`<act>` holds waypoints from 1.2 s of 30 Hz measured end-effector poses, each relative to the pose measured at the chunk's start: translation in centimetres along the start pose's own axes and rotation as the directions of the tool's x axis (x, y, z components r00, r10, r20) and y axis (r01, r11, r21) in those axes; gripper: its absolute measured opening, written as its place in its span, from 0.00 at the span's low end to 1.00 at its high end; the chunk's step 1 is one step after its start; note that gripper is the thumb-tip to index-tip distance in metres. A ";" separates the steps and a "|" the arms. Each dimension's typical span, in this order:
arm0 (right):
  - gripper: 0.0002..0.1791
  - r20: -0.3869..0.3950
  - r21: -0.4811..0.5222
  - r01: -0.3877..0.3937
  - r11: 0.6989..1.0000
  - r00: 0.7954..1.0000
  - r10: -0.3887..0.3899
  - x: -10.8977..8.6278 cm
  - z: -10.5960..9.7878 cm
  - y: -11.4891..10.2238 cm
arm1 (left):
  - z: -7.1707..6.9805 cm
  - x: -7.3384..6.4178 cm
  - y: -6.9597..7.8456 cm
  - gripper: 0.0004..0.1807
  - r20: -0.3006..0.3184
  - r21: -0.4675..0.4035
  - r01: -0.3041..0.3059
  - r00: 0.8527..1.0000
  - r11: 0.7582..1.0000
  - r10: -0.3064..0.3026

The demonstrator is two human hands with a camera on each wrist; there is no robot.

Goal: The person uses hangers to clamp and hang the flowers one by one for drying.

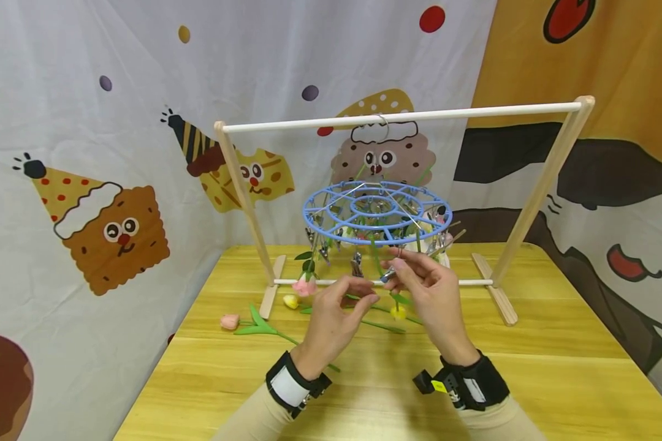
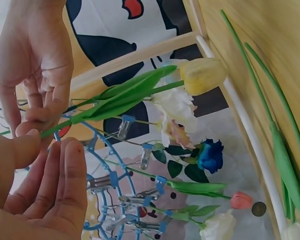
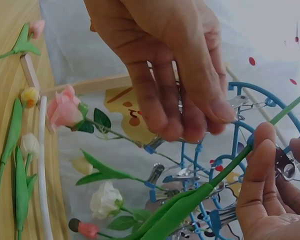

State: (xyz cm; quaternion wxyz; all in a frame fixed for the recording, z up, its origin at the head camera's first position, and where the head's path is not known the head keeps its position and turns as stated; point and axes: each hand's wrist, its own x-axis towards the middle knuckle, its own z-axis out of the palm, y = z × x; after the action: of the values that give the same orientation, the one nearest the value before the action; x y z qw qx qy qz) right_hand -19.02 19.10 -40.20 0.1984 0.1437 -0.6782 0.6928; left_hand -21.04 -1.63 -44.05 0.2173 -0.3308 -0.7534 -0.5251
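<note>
Tulip in peach is lying on the table at left. Next we are seeing the left hand hovering near the stem, fingers loosely curved, holding nothing. Below the blue rack, the yellow tulip is hanging head down, and we are watching the right hand pinching a blue-tipped clip at its stem.

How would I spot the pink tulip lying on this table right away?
Find the wooden stand on the table, then its left foot. Just left of that foot is the head of the pink tulip, its green stem running behind the person's left hand. Unlike the pink rose hanging nearby, it lies flat; unlike the yellow bloom past the foot, it is pink.
</note>
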 end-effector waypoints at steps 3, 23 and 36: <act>0.19 0.007 -0.010 -0.012 1.000 1.000 0.012 0.0 -0.4 0.2 | -0.4 -0.2 -0.4 0.09 0.026 0.022 -0.011 1.000 1.000 0.011; 0.23 -0.088 -0.131 -0.066 0.989 0.995 0.055 -1.5 -3.3 0.8 | -4.1 -3.2 -3.8 0.04 0.342 0.196 -0.008 0.938 0.981 -0.061; 0.14 -0.140 -0.274 -0.030 0.961 0.990 -0.009 -2.8 -5.0 1.7 | -6.1 -4.9 -6.2 0.03 0.461 0.345 0.021 0.867 0.938 -0.189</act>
State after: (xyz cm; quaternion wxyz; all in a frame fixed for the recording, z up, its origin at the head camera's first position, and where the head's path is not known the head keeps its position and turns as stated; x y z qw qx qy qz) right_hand -16.97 23.82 -43.22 0.2598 0.0620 -0.7530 0.6014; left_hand -22.30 -10.14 -49.24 0.0433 -0.3694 -0.8776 -0.3026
